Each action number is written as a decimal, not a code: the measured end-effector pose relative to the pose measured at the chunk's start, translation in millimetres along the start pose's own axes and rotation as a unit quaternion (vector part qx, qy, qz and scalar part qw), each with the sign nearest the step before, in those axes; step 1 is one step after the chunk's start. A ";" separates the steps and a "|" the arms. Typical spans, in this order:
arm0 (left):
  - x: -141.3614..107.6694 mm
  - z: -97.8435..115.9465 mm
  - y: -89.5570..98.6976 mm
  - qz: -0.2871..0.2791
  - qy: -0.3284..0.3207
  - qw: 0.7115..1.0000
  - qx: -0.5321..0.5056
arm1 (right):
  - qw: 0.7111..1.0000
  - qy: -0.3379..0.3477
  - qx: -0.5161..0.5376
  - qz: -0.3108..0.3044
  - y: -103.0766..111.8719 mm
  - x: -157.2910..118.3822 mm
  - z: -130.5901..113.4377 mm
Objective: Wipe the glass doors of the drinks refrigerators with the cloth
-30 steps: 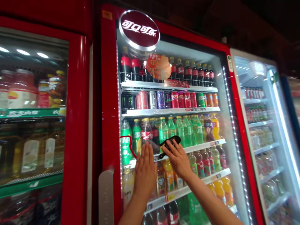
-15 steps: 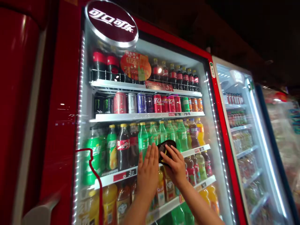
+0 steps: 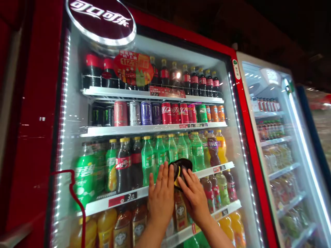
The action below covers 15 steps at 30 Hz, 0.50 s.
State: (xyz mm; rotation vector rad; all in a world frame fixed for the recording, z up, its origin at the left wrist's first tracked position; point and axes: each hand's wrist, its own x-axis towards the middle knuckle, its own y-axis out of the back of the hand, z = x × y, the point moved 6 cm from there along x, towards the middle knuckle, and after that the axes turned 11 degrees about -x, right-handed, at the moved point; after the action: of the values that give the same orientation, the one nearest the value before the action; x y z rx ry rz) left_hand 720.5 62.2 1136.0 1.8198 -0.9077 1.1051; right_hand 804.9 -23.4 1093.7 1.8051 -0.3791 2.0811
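In the head view, my right hand (image 3: 195,196) lies with its fingers over a small, dark, rounded object with a yellow band (image 3: 176,169), whose kind I cannot make out. Beside it, my left hand (image 3: 161,196) points upward with straight fingers, the index fingertip against the object's left edge. The left thumb is hidden. Both hands are raised in front of the glass door of a red drinks cooler (image 3: 236,103). Behind them, green soda bottles (image 3: 148,155) and a cola bottle (image 3: 123,165) line a shelf.
Red cans (image 3: 166,113) and small cola bottles (image 3: 186,77) fill the upper shelves. A round lit sign (image 3: 100,20) sits at the top left. A red line (image 3: 77,196) runs down the left side. Another lit cooler (image 3: 274,137) stands to the right.
The cooler appears larger and shifted left, as the view has come closer and turned. Both hands remain together at the dark object, sitting slightly lower in the view.
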 end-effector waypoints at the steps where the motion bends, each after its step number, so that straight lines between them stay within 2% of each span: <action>1: 7.2 7.4 -3.9 -0.003 -0.004 1.000 0.000 | 1.000 -0.017 -0.004 0.013 0.7 -2.2 10.5; 3: 24.3 17.5 -8.5 -0.009 -0.007 1.000 -0.002 | 0.999 -0.047 0.000 0.029 -1.5 2.8 25.7; 5: 38.6 19.7 -7.8 -0.008 -0.003 1.000 -0.003 | 0.997 -0.062 0.015 0.039 -4.7 16.5 30.7; 7: 44.3 16.0 -3.7 -0.004 0.005 1.000 -0.004 | 0.997 -0.063 0.024 0.044 -5.6 30.4 27.1; 9: 39.6 12.1 0.3 0.007 0.009 1.000 -0.001 | 0.998 -0.045 0.025 0.023 -5.1 35.9 19.9; 12: 22.0 15.8 -2.0 0.018 0.012 1.000 0.006 | 1.000 0.013 0.010 -0.026 -1.6 21.5 17.1; 15: 13.7 36.9 -16.0 0.013 -0.003 1.000 0.010 | 0.998 0.036 -0.034 -0.027 4.2 -4.7 39.6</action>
State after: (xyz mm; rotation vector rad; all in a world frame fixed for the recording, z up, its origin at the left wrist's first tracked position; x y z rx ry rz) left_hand 752.0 33.6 1133.5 1.8332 -0.9301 1.1296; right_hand 839.0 -44.6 1095.0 1.6778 -0.3722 2.0649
